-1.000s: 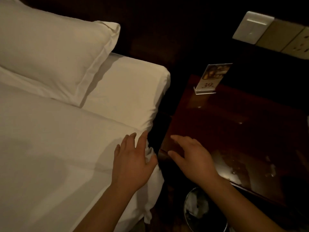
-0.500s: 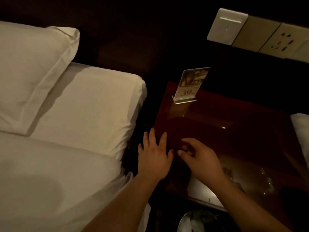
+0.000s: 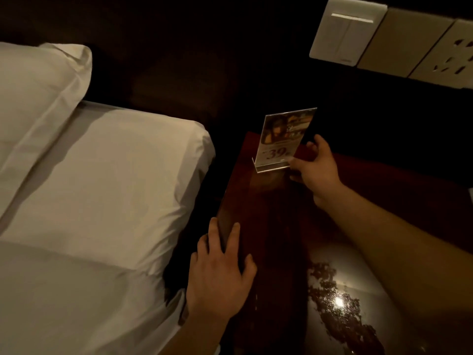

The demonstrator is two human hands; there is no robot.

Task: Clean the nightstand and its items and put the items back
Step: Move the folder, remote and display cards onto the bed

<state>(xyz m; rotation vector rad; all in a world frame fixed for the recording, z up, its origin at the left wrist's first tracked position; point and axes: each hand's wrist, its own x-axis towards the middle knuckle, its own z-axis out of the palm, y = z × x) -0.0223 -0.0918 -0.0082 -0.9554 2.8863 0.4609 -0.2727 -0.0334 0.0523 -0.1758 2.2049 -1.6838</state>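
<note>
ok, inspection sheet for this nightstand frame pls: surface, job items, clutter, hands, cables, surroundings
surface: nightstand top, dark glossy wood; blotchy patch with glare near front right.
job's things: sign holder, clear acrylic with a "39" card, upright at back left corner.
clutter: nothing seen.
hands: right hand pinches the sign holder's right edge; left hand rests on the nightstand's left edge, fingers straight.
cables: nothing seen.
surroundings: bed and pillow to the left; wall switch and socket above right.
</note>
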